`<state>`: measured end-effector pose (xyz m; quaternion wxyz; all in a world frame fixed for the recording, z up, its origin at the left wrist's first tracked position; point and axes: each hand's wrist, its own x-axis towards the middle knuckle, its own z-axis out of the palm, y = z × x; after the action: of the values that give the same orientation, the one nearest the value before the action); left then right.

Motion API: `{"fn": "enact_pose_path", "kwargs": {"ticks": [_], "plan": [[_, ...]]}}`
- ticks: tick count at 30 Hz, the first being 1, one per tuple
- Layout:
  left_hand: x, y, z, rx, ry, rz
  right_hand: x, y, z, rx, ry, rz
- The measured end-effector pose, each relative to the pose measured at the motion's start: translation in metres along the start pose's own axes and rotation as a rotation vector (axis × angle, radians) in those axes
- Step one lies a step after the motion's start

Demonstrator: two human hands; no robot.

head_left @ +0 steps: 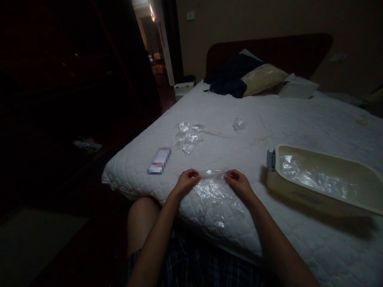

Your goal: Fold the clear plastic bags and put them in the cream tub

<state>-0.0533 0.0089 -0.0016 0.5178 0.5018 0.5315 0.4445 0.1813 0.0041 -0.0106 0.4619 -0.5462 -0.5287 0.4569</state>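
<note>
A clear plastic bag [214, 193] is stretched between my two hands over the near edge of the white quilted bed [215, 109]. My left hand [188, 179] pinches its upper left corner, and my right hand [238, 182] pinches the upper right corner. The bag's crinkled lower part lies toward me on the bedding. Just beyond, another crumpled clear plastic bag [188, 137] rests flat, and a smaller balled-up one [239, 123] sits farther back.
Right of my hands stands a beige plastic bin [317, 207] with clear plastic inside. A phone-like object [159, 161], blurred out, lies to the left. Dark cloth [233, 75], a yellowish pillow [263, 79] and a white box [299, 88] are near the headboard [284, 46].
</note>
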Motion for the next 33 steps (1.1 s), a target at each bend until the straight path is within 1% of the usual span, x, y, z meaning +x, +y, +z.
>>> {"fn": "enact_pose_path", "kwargs": {"ticks": [9, 15, 19, 25, 30, 33], "plan": [[0.0, 0.001, -0.002, -0.064, 0.009, -0.02, -0.002, -0.007, -0.002, 0.036, -0.03, 0.065], [0.004, -0.003, -0.005, -0.067, -0.055, -0.029, -0.002, -0.005, -0.001, 0.059, -0.03, 0.062], [0.007, -0.008, -0.004, -0.083, -0.025, 0.0, 0.0, -0.002, -0.001, 0.043, -0.017, 0.057], [0.01, -0.019, -0.002, 0.0, 0.012, 0.046, -0.001, -0.005, -0.002, 0.002, -0.022, 0.042], [0.008, -0.018, -0.003, -0.026, -0.005, 0.061, -0.002, -0.008, -0.002, 0.036, -0.033, 0.049], [0.007, -0.016, -0.003, -0.036, 0.008, 0.052, -0.002, -0.008, -0.003, 0.05, -0.035, 0.06]]}}
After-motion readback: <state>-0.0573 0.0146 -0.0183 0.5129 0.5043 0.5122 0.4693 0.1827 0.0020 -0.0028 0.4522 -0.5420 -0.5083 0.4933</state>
